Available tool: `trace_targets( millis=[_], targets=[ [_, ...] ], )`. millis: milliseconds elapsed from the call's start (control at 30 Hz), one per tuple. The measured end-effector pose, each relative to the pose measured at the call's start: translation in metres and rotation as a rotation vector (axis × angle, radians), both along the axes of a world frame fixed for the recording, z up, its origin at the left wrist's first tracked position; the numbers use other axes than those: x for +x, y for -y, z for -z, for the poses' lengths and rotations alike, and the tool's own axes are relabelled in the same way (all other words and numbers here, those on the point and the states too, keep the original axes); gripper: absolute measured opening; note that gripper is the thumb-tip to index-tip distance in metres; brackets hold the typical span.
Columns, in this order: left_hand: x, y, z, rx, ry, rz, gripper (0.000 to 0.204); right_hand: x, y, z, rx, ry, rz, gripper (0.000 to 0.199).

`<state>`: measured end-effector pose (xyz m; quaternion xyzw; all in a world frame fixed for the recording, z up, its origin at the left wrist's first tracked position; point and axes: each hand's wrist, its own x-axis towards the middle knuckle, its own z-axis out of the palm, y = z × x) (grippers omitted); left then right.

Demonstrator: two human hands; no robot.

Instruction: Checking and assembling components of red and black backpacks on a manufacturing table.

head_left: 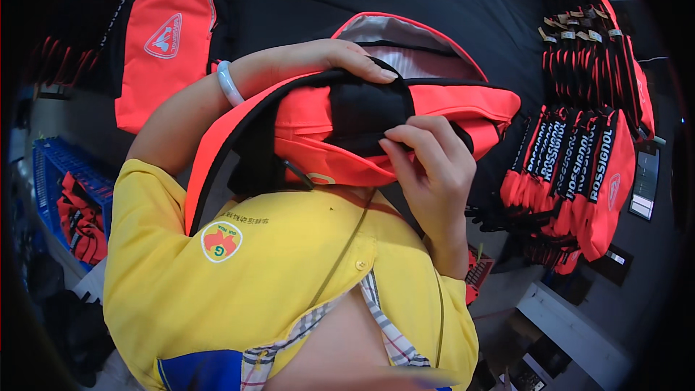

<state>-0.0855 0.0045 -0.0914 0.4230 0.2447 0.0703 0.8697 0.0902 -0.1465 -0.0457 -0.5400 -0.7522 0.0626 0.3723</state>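
A bright red-orange and black bag is held against my front, its far compartment open and showing a pale grey lining. From the left, my left hand reaches over the bag with its fingers closed on a black edge. My right hand pinches at the near side, by the rim of a front pocket with a black inner panel. What lies between those fingertips is too small to make out. A pale bracelet circles my left wrist.
Black cloth covers the table. On it, a flat red pouch lies at the left. Stacks of red and black bags stand at the right. A blue crate with red pieces sits low at the left.
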Motion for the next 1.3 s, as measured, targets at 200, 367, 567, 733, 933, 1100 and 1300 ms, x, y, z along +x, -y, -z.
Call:
trace_targets(
  millis=[200,367,567,733,933,1100,1300],
  targets=[
    [-0.001,-0.005,-0.004,0.0,-0.022,0.008,0.026,0.004,0.007,-0.013,-0.07,-0.119,0.084,0.016],
    [0.006,-0.008,-0.001,-0.017,-0.057,-0.021,0.027,0.022,0.031,-0.003,-0.054,-0.235,-0.089,0.018],
    [0.01,-0.021,0.023,0.223,-0.066,-0.064,0.028,-0.005,0.021,-0.007,-0.213,-0.066,-0.442,0.022],
    [-0.003,-0.029,0.04,0.882,0.193,0.095,0.033,-0.001,0.027,0.003,-0.198,-0.052,-0.486,0.023],
    [-0.001,-0.028,0.028,0.901,0.331,0.052,0.034,0.005,0.033,0.015,-0.156,-0.144,-0.208,0.025],
    [0.003,-0.019,0.024,0.746,0.41,0.006,0.037,0.008,0.032,0.007,-0.147,0.011,0.016,0.026],
    [0.013,-0.017,0.02,0.581,0.235,0.049,0.037,0.011,0.035,0.024,-0.026,-0.6,0.206,0.013]
  ],
)
